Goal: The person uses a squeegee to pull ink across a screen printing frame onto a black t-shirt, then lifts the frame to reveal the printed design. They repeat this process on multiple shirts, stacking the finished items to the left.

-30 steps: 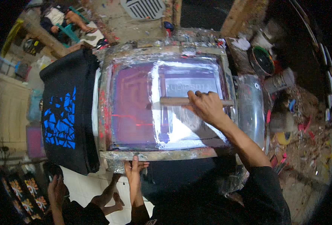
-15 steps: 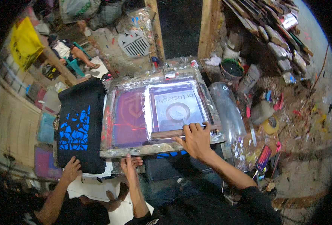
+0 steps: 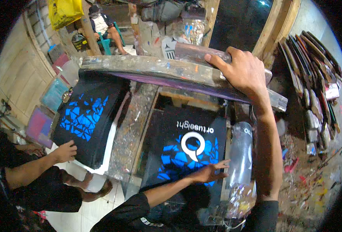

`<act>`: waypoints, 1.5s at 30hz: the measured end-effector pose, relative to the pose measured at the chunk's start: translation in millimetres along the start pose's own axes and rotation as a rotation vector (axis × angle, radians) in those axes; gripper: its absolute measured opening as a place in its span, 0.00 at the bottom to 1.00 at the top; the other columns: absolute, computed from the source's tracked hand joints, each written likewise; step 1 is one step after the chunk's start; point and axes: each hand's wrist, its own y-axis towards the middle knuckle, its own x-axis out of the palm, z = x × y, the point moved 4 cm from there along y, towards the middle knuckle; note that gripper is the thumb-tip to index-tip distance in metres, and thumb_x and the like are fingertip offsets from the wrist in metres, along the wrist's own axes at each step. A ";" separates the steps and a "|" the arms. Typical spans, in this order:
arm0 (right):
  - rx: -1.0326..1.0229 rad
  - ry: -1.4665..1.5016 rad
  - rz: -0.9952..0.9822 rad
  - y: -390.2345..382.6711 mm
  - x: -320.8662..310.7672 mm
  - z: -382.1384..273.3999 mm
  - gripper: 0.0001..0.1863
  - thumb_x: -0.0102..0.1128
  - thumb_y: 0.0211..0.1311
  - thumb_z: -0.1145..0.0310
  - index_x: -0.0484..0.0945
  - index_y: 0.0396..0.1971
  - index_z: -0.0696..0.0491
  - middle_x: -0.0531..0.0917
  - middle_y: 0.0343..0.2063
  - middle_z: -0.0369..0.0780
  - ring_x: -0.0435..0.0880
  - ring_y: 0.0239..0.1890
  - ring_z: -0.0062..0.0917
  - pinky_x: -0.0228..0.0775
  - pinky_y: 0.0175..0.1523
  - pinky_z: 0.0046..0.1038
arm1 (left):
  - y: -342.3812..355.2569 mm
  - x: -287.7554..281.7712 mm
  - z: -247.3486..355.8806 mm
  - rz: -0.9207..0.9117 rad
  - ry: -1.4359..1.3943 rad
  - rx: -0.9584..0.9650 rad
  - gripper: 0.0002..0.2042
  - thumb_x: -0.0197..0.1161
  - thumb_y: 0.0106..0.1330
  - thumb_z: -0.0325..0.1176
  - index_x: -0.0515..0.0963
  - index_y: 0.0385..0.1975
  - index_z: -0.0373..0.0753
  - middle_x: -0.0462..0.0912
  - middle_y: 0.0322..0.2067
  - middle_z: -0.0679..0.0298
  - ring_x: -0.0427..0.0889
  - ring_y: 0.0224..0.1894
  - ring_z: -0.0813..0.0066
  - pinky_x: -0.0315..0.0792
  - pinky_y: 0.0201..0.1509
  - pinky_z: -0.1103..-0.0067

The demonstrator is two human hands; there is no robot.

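Gripping raised screen frame (image 3: 140, 65), squeegee (image 3: 202, 53) seemingly pinned with it: right hand (image 3: 246, 73); left hand (image 3: 207, 174) open, fingers spread over black cloth (image 3: 169, 133), contact unclear; best hold frame steady, well clear; fingers off blue-and-white print (image 3: 183, 145).

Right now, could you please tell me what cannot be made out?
In the head view:
Screen-printing frame: upper mesh, hidden by its raised near bar.
Squeegee: lower edge, hidden behind that bar.
Black printed fabric: part behind the left hand, covered by it.
Co-worker: head, cut off by the dark left rim.
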 end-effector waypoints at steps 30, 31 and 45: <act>-0.008 -0.023 -0.036 53.6 4.7 13.4 0.44 0.49 0.61 0.26 0.88 0.43 0.56 0.87 0.43 0.57 0.85 0.51 0.51 0.75 0.58 0.48 | -183.0 -230.3 139.1 0.878 1.131 -0.220 0.19 0.64 0.69 0.36 0.77 0.57 0.35 0.82 0.53 0.50 0.79 0.59 0.47 0.71 0.65 0.56; -0.001 -0.026 -0.056 49.2 5.1 15.4 0.44 0.49 0.61 0.26 0.88 0.43 0.56 0.87 0.42 0.56 0.86 0.51 0.50 0.76 0.57 0.48 | -120.3 -147.7 120.8 0.500 0.994 0.225 0.23 0.66 0.68 0.38 0.75 0.61 0.36 0.77 0.62 0.48 0.73 0.66 0.47 0.68 0.69 0.58; -0.033 0.049 -0.011 63.1 6.8 24.6 0.48 0.52 0.54 0.22 0.88 0.43 0.58 0.86 0.46 0.58 0.86 0.52 0.52 0.77 0.59 0.47 | -217.2 -139.2 -22.5 0.199 1.052 -0.483 0.36 0.61 0.65 0.64 0.72 0.68 0.48 0.63 0.74 0.53 0.56 0.76 0.47 0.47 0.76 0.43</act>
